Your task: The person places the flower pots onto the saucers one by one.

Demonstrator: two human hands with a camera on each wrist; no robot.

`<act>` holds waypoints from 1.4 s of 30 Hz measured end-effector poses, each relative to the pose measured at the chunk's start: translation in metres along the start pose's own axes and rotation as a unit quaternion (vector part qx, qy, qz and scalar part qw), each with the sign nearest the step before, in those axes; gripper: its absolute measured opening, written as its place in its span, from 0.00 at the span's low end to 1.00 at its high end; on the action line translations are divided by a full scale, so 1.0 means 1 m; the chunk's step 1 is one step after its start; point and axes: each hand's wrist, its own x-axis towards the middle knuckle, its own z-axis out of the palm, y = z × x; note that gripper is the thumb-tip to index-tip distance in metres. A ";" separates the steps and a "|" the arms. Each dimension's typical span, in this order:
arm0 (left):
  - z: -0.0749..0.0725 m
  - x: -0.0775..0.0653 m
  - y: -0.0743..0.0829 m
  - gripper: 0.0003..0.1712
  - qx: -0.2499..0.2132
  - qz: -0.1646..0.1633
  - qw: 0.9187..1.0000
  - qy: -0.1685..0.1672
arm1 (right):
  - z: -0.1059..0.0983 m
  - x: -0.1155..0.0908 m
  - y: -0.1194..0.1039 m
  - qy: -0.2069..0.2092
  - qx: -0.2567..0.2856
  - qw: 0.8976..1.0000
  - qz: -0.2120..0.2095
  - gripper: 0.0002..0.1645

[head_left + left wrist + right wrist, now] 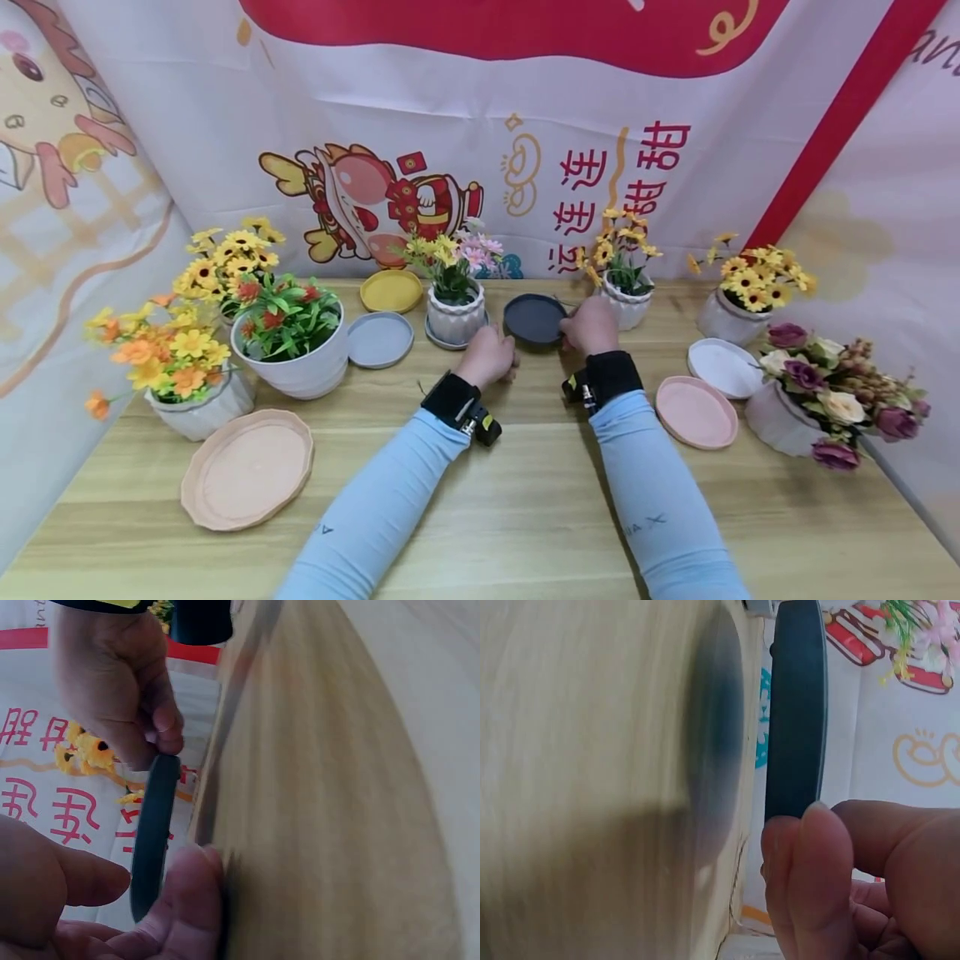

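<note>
A round dark grey saucer point(536, 320) is held level just above the wooden table. My right hand point(592, 327) pinches its right rim between thumb and fingers point(817, 855). At the opposite rim, my left hand point(486, 358) has its thumb point(191, 881) on one face and index finger on the other. In the left wrist view the saucer point(154, 832) appears edge-on between both hands. Right behind my left hand, a white pot point(456, 317) of pink and yellow flowers stands on a blue-grey saucer point(442, 337). A potted yellow flower point(628, 302) stands behind my right hand.
Yellow point(392, 291) and grey-blue point(380, 340) saucers lie left of centre. A large pink saucer point(247, 470) is at front left, near potted flowers point(198, 408). White point(724, 368) and pink point(697, 413) saucers lie at right beside more pots point(783, 421). A printed cloth point(450, 100) hangs behind.
</note>
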 end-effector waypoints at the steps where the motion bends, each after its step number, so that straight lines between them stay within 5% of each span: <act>1: 0.001 0.001 0.000 0.34 0.002 0.001 1.000 0.002 | 0.001 0.001 0.000 -0.002 -0.003 1.000 0.001 0.15; 9: 0.009 0.011 0.005 0.25 -0.021 -0.010 1.000 0.006 | 0.008 0.008 0.003 -0.004 -0.022 1.000 0.018 0.12; 24: 0.013 0.021 -0.006 0.34 -0.088 -0.044 0.995 0.016 | 0.013 0.001 0.007 -0.029 -0.013 0.999 -0.009 0.14; 29: 0.013 0.020 -0.008 0.34 -0.108 -0.049 0.993 0.015 | -0.013 -0.003 0.014 -0.019 0.044 0.999 -0.020 0.17; 35: 0.011 0.022 -0.007 0.33 -0.121 -0.044 0.991 0.019 | -0.068 -0.007 0.025 0.070 0.190 0.979 0.015 0.19; 42: 0.013 0.026 -0.004 0.32 -0.123 -0.039 0.991 0.019 | -0.090 -0.002 0.057 0.155 0.222 0.959 0.083 0.20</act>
